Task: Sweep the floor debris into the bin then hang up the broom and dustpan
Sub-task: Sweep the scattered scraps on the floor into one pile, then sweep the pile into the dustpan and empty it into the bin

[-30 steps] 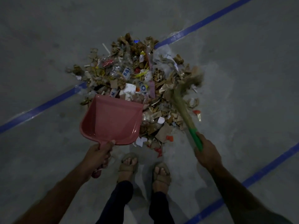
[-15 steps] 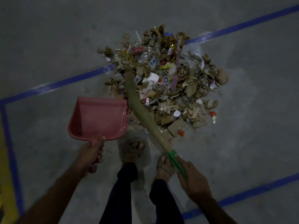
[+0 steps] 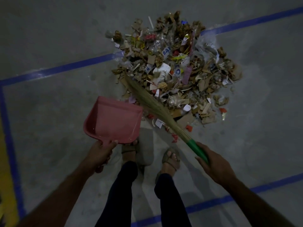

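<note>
Swung back from the pile's far left, the grass broom (image 3: 152,104) now slants across the near-left edge of the debris heap (image 3: 177,68), its green handle gripped by the right hand (image 3: 213,163). Beside it, the left hand (image 3: 100,154) grasps the pink dustpan (image 3: 113,120), empty, over grey floor (image 3: 49,112) striped with blue tape (image 3: 65,69). One scrap reads "BA".

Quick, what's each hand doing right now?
Left hand: grips the pink dustpan by its handle.
Right hand: grips the grass broom by its green handle.
</note>
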